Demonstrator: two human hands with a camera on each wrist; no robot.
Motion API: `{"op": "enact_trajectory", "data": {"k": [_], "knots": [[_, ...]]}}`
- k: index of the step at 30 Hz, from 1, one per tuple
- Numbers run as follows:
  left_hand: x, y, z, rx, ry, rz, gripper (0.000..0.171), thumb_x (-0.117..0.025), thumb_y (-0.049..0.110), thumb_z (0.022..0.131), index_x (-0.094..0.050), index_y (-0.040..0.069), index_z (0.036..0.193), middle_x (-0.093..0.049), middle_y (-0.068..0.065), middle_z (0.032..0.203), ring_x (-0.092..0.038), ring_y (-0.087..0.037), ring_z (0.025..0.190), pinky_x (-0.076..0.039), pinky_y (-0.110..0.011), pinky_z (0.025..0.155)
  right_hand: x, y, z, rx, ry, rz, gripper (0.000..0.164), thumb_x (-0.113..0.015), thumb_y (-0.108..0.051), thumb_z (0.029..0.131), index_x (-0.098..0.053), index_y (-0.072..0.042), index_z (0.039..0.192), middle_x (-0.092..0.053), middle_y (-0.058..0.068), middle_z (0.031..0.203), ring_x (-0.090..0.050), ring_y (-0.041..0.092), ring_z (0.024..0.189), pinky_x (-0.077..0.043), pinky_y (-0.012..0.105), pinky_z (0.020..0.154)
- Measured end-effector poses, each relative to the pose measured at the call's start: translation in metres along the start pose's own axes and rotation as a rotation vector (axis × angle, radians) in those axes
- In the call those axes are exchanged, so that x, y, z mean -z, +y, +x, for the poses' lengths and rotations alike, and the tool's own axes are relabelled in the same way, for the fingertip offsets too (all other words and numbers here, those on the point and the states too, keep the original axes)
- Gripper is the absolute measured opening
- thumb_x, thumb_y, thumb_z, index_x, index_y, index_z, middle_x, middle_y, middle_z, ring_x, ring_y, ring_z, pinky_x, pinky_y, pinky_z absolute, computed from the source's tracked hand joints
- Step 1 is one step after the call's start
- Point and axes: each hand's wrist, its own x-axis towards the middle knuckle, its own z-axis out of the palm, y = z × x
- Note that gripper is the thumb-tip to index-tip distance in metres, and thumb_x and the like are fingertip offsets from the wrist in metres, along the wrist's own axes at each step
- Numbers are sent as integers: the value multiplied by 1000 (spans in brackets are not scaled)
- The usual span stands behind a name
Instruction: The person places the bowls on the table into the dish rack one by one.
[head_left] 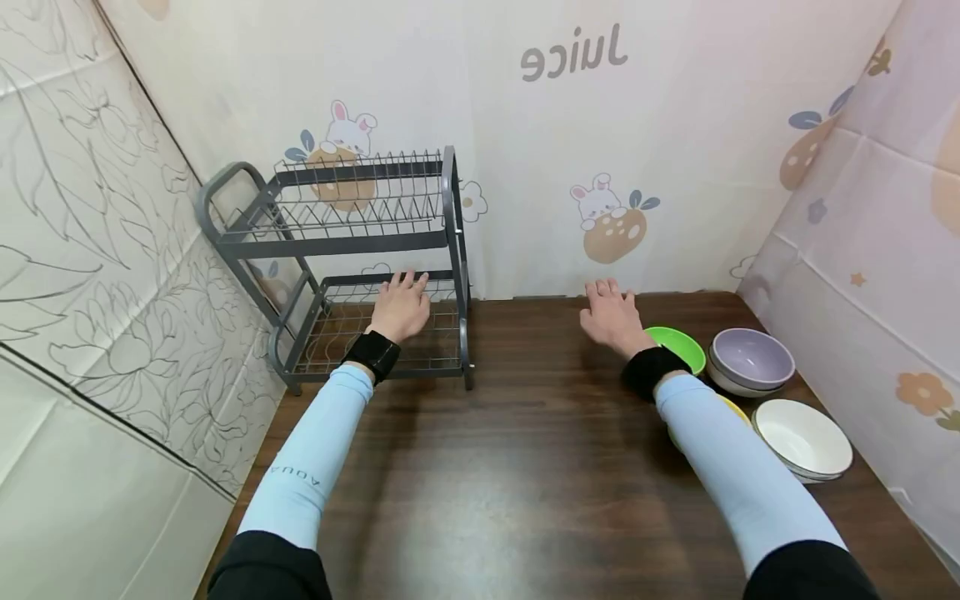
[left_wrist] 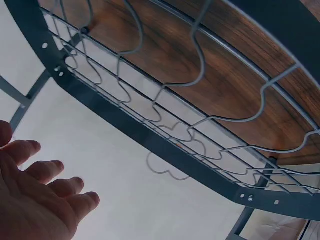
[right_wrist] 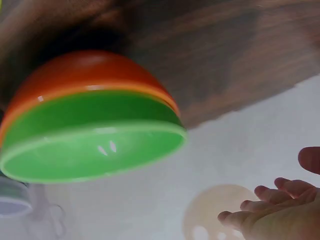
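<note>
My left hand point(head_left: 401, 307) hovers in front of the lower tier of a grey two-tier dish rack point(head_left: 337, 246), fingers spread loosely and holding nothing. In the left wrist view the rack's wire shelf point(left_wrist: 200, 120) shows beyond the fingers. Over the back right of the table, my right hand point(head_left: 612, 317) is held out with nothing in it. Just right of it stands a green bowl point(head_left: 677, 348), which the right wrist view shows nested in an orange bowl point(right_wrist: 95, 70). Part of the green bowl is hidden behind the right wrist.
A lilac bowl point(head_left: 752, 358) sits stacked on a pale one at the right. Nearer are stacked white bowls point(head_left: 804, 435) and a yellow bowl point(head_left: 733, 407), mostly covered by the right forearm. Patterned sheets point(head_left: 525, 167) rise behind the brown wooden table point(head_left: 517, 483) and at both sides.
</note>
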Motion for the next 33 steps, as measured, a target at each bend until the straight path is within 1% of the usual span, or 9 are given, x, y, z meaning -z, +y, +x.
{"op": "enact_trajectory", "data": {"k": [4,7,10,13,17,23,25,30,33], "knots": [[2,2,-15,-28,105,-71,50,-32,25,114,-51,1,153,-50,-24,155,-44,-43,144,-32,-58,120,9,-4,-19,16,112,44,55,-38,-15,99,-50,12,146,-46,35,151,-36,53,144,-29,70,114],[-1,4,-31,-64,220,-129,41,-40,23,113,-70,-1,128,-69,-23,125,-65,-38,114,-49,-54,104,16,-3,-47,-3,202,80,37,-44,-12,98,-69,9,115,-64,32,116,-57,51,112,-47,63,92],[-1,9,-49,-103,299,-165,32,-47,20,111,-73,4,102,-68,-15,94,-65,-30,81,-55,-47,77,21,-4,-77,-42,240,116,26,-50,-12,99,-68,1,85,-62,19,79,-59,39,75,-48,50,63],[1,20,-69,-124,310,-187,28,-51,19,110,-72,6,97,-63,-9,84,-60,-24,70,-50,-41,64,21,-5,-108,-97,221,145,28,-56,-17,100,-64,-7,75,-54,8,66,-52,29,59,-39,41,49],[3,37,-92,-140,283,-192,27,-53,21,110,-75,6,106,-66,-8,90,-62,-22,74,-53,-40,67,15,-5,-150,-182,154,145,27,-64,-24,99,-64,-9,75,-56,7,67,-53,27,59,-38,42,47],[-4,57,-117,-174,273,-174,24,-57,22,108,-77,8,105,-69,-5,92,-67,-21,78,-56,-41,68,10,1,-205,-229,136,167,29,-75,-18,91,-71,9,102,-70,25,92,-66,41,78,-53,57,65],[-8,63,-124,-180,280,-175,23,-58,21,108,-77,10,102,-70,-4,92,-67,-20,78,-57,-40,67,9,4,-216,-236,144,167,26,-76,-13,89,-70,10,98,-69,25,89,-65,43,78,-52,58,68],[-15,73,-136,-197,276,-178,21,-60,21,107,-77,12,98,-70,-1,91,-67,-18,76,-56,-37,66,9,10,-235,-275,69,181,11,-73,-4,88,-68,1,79,-58,7,67,-52,29,62,-43,43,55],[-17,78,-137,-206,286,-186,21,-60,21,108,-77,13,97,-69,0,88,-66,-17,75,-55,-37,65,8,11,-239,-288,70,182,9,-71,-1,89,-69,0,80,-59,7,67,-52,28,62,-44,43,53]]}}
